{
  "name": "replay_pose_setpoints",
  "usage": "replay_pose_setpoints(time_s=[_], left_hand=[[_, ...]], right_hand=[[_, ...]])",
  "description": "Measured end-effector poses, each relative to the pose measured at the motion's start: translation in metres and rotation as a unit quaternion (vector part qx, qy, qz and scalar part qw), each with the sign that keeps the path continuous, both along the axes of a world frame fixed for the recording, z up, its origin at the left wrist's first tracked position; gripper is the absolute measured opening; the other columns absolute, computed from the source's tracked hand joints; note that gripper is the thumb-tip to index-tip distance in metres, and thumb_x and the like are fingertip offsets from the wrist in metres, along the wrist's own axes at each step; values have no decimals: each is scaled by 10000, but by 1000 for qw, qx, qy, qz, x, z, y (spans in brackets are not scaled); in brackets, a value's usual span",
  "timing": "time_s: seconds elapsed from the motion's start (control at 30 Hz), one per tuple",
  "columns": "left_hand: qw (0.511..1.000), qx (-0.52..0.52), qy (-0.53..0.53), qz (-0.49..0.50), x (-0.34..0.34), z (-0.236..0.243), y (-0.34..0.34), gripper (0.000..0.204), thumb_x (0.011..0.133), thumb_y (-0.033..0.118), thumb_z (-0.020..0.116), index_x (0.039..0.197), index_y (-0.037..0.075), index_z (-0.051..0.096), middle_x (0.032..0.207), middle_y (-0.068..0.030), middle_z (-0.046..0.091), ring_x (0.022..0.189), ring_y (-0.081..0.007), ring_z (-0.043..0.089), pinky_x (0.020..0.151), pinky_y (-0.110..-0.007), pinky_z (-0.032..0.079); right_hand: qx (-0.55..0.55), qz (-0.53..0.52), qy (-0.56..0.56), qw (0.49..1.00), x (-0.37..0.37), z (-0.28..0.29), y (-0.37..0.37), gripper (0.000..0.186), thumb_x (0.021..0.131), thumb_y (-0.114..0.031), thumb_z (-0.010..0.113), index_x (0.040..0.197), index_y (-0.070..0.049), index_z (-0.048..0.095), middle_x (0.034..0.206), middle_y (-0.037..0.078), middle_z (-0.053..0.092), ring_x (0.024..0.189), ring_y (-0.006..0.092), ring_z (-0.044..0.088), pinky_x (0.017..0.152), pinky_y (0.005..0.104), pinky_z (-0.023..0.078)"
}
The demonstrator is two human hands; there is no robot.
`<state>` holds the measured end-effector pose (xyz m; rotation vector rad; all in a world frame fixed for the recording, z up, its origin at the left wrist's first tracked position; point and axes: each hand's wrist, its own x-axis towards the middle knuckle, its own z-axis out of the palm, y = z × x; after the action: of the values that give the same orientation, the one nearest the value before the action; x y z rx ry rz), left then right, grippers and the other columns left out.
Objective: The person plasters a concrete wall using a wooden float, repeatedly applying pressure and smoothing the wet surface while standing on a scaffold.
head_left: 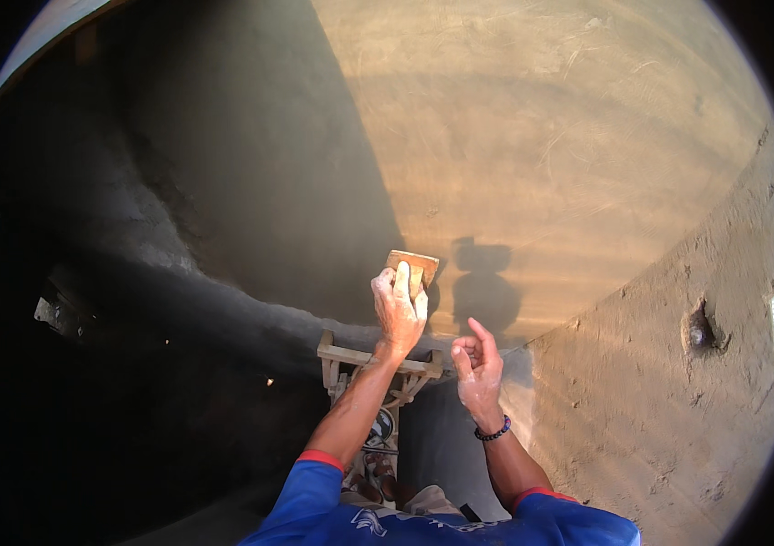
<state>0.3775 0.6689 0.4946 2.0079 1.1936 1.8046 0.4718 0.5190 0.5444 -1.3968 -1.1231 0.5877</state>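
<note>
My left hand [399, 309] is closed around a small wooden float [415, 270], holding it by its back. The float lies against the smooth plastered surface [514, 164], or very close to it; I cannot tell which. To its right my right hand [480, 369] is raised with nothing in it. Its index finger is stretched out, the thumb stands apart and the other fingers are loosely bent. Pale dust or plaster coats both hands. A dark beaded bracelet circles the right wrist.
Beneath my arms stands a wooden stool or ladder top [378, 358]. My sandalled feet [380, 473] show below, near a round dark object. A rougher wall [642, 400] rises at the right, with a hole [700, 333] in it. Deep shadow covers the left side.
</note>
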Motion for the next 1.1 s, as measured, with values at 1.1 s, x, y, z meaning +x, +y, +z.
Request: replay_pose_setpoints(time_s=[1.1], left_hand=[[991,104,23,78,56,59,79,551,825,49,739,1355,144,627,1043,-138,514,913,-329,547,782,-422,514]], right_hand=[[-240,-2,-24,970,78,-187,-51,348,959,-9,593,1306,-2,571,803,29,631,625,48,545,563,229,467]])
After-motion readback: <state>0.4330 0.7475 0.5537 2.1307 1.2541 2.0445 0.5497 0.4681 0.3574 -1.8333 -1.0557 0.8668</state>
